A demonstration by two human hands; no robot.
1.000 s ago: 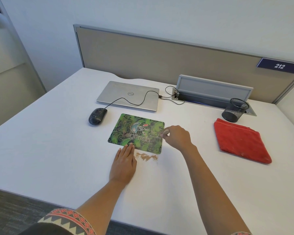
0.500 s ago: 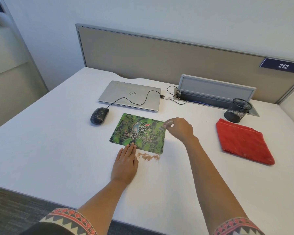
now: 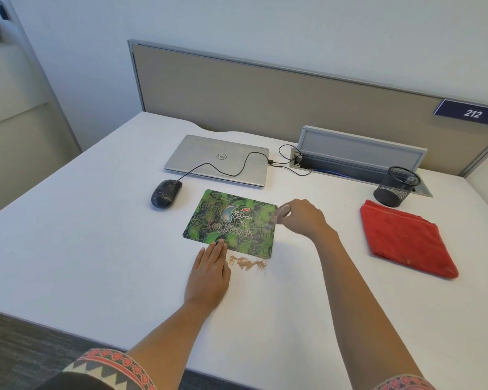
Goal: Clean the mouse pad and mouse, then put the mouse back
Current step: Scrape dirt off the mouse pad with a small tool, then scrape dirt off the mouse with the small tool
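A green patterned mouse pad lies flat on the white desk. My left hand rests flat on the desk, its fingertips pressing the pad's near edge. My right hand hovers at the pad's far right corner with thumb and fingers pinched together and blurred; whether it touches the pad is unclear. A small heap of brown crumbs sits on the desk just off the pad's near edge. The black wired mouse lies to the left of the pad, speckled with dirt.
A folded red cloth lies to the right. Behind the pad are a shut silver laptop, with the mouse cable running across it, a grey cable box and a black mesh pen cup. A partition closes the back.
My right hand has moved from the middle of the pad's right edge up towards its far right corner. The left hand, pad and crumbs have stayed put.
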